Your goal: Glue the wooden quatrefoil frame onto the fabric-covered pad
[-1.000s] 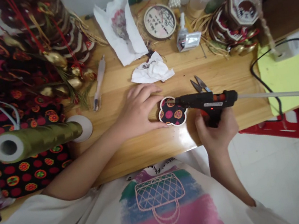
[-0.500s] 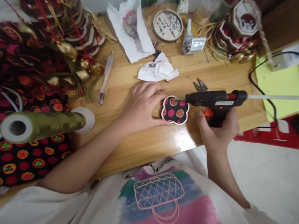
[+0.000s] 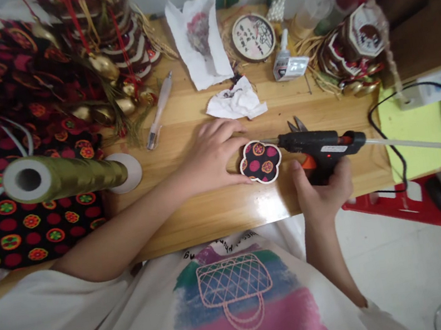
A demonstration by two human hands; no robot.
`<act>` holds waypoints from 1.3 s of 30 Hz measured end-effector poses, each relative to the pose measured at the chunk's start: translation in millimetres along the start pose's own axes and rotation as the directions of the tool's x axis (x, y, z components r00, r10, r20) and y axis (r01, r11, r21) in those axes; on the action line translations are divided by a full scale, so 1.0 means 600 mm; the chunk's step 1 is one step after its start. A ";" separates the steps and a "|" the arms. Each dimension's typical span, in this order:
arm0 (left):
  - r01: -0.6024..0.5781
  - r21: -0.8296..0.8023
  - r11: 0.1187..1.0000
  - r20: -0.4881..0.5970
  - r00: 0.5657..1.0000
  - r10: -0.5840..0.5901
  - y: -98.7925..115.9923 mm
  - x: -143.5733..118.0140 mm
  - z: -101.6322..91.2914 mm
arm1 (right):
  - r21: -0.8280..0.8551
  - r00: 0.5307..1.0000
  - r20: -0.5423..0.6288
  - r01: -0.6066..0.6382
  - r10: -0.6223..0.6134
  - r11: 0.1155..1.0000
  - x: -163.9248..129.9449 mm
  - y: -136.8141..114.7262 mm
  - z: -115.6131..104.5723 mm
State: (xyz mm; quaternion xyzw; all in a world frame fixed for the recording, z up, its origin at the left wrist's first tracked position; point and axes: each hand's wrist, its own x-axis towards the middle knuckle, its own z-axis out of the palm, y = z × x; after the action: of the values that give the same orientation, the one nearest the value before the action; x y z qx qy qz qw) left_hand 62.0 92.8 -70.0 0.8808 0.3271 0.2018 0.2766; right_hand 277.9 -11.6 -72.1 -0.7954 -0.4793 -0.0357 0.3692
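A flower-shaped piece [image 3: 261, 161] covered in dark dotted fabric with a white rim lies on the wooden table [image 3: 228, 209]. My left hand [image 3: 210, 155] rests against its left side, fingertips holding it in place. My right hand [image 3: 321, 190] grips the handle of a black glue gun [image 3: 321, 145], a finger by the orange trigger. The gun's nozzle points left and sits at the piece's upper right edge. A white glue stick [image 3: 407, 144] sticks out of the gun's back.
Small scissors [image 3: 296, 125] lie just behind the gun. Crumpled paper [image 3: 236, 104], a pen [image 3: 158, 112], a glue bottle [image 3: 287, 63] and a round box [image 3: 253, 36] sit further back. A green ribbon roll [image 3: 64, 180] and dotted fabric [image 3: 45, 228] fill the left. A black cord [image 3: 382, 121] loops at right.
The glue gun's nozzle has drawn back from over the piece's top to its right edge. The view has shifted slightly; my left hand stays on the piece.
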 end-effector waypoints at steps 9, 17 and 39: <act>-0.028 0.020 0.999 -0.019 0.999 0.028 -0.002 -0.003 0.001 | 0.011 1.000 0.023 -0.005 0.005 1.000 -0.002 0.003 -0.001; -0.061 0.016 0.998 -0.052 0.997 0.061 -0.005 -0.004 0.004 | 0.024 1.000 -0.014 0.020 -0.019 1.000 -0.004 -0.002 -0.005; -0.026 0.004 1.000 -0.036 0.999 0.026 -0.002 -0.003 0.002 | 0.074 0.998 -0.069 0.007 -0.002 0.997 -0.005 0.006 -0.025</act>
State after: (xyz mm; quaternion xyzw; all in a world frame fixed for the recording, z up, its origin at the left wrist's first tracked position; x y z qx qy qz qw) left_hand 60.4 92.0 -71.9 0.8816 0.3208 0.2207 0.2666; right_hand 283.8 -24.0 -64.5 -0.7782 -0.4691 -0.0462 0.4149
